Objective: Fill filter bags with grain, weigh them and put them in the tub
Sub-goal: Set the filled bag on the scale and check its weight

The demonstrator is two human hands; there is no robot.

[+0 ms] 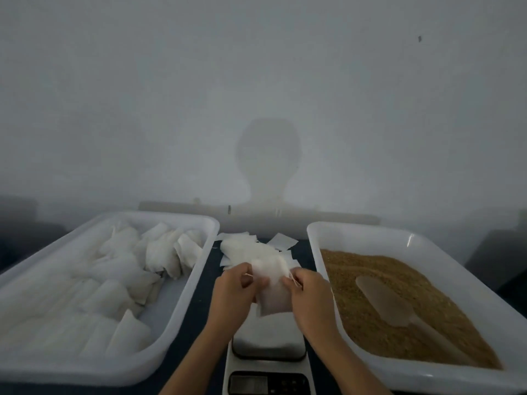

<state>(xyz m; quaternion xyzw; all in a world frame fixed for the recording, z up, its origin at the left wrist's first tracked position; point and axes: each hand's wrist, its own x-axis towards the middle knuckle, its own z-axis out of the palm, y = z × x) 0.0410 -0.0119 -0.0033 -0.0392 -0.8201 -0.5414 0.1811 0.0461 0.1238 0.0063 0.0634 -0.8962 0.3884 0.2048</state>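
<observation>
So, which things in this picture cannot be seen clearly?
- Scale display: head view, too blurred and dark to read; bottom edge cuts it.
- Bag: left hand and right hand cover its sides; contents unclear.
- Scoop handle: blurred into the grain.

Vantage: head-worn, above and just behind the scale (268, 363), close over it.
Facing: forward and slightly down, toward the wall (256, 67) beyond the scale.
Framing: wide-angle; scale at bottom centre, wall filling the upper half.
Clarity: hazy, perhaps a fogged lens.
Shared views: single view only.
</observation>
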